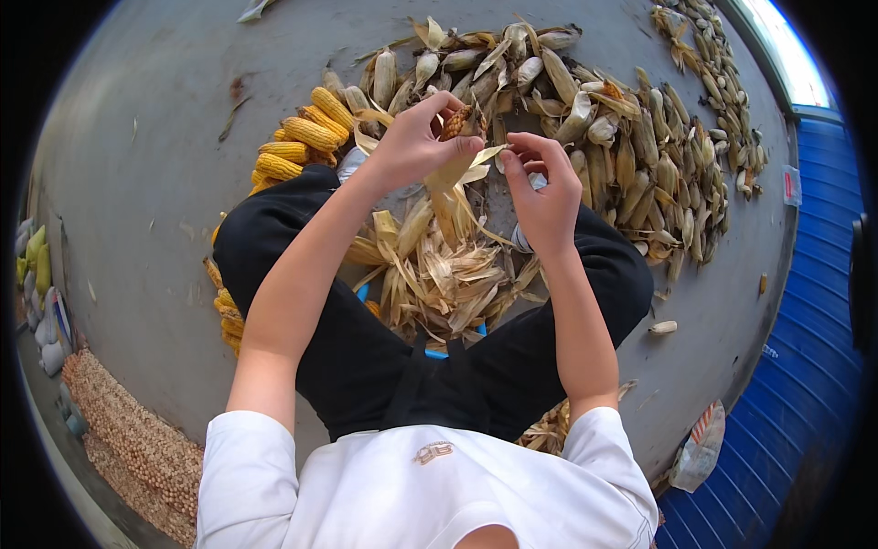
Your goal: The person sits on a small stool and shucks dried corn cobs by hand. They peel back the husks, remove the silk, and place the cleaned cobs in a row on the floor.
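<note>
In my left hand (420, 143) is a partly husked ear of corn (457, 123), its darkened brown-orange kernels showing past my fingers. Pale dry husk (449, 175) hangs from it below my palm. My right hand (545, 178) is beside the ear, with thumb and forefinger pinched on the tip of a husk strip (495, 152). Under both hands, between my knees, lies a heap of stripped husks (446, 274). Bare yellow cobs (302, 137) are stacked beyond my left knee. Unhusked ears (555, 75) spread in an arc in front of me and to the right.
Another row of unhusked ears (717, 75) runs along the far right. A blue corrugated metal wall (809, 274) borders the right side, with a woven sack (698, 446) against it. A long pile of bare cobs (130, 439) lies at the lower left. One ear (663, 328) rests alone on the concrete floor.
</note>
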Demonstrator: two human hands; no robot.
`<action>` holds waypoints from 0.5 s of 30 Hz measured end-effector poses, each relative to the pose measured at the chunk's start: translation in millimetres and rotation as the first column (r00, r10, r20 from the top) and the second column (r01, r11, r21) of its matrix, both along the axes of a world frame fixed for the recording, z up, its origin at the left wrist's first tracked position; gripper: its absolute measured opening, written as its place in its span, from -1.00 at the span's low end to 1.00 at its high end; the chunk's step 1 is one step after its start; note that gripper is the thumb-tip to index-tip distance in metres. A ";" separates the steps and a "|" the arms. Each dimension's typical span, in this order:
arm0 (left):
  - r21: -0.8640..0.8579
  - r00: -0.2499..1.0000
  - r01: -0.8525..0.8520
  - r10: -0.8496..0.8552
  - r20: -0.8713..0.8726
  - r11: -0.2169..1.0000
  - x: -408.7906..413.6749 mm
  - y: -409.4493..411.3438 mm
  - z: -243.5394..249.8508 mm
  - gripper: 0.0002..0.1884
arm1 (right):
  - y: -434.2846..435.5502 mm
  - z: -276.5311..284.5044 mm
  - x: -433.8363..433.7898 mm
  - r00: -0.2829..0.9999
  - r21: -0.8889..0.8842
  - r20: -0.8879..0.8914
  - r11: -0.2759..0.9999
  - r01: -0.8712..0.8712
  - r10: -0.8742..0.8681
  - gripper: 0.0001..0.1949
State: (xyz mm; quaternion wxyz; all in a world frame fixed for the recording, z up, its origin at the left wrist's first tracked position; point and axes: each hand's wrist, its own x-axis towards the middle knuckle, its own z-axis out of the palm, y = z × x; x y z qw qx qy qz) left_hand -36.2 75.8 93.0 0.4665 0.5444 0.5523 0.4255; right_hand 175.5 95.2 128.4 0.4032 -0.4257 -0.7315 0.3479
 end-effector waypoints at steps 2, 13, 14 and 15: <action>-0.019 0.999 0.039 -0.038 0.021 0.999 1.3 -1.0 -1.3 -0.28 | 1.6 -1.0 -0.4 0.999 0.039 0.046 0.999 -0.013 0.011 -0.80; -0.080 0.989 0.144 -0.142 0.036 0.986 12.7 -5.7 0.4 -0.30 | -8.0 -6.4 8.4 0.994 -0.102 0.063 0.992 -0.078 0.085 -0.83; -0.076 0.988 0.151 -0.148 0.035 0.986 12.3 -5.9 0.2 -0.31 | -6.2 -4.3 9.5 0.991 -0.134 0.070 0.985 -0.107 0.117 -0.83; -0.072 0.987 0.157 -0.155 0.036 0.985 12.3 -6.2 0.2 -0.31 | -5.9 -1.3 9.3 0.988 -0.142 0.085 0.983 -0.115 0.128 -0.83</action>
